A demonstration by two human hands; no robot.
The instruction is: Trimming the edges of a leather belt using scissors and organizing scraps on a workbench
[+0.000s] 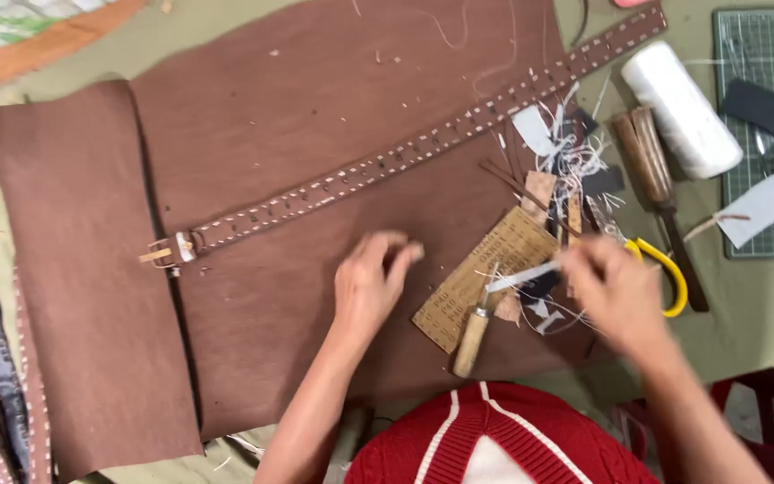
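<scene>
While the left hand (371, 285) rests loosely open on soft, limp brown leather (315, 134), the right hand (615, 291) pinches a thin, light pale strip (523, 278), best gripped at its end.

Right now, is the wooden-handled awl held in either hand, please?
No, the wooden-handled awl lies on the brown leather sheet between both hands.

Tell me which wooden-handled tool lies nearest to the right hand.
The small light-handled tool, lying on the tan sandpaper sheet just beside the right hand. The darker, longer-handled tools lie farther up the table, next to the white thread spool.
</scene>
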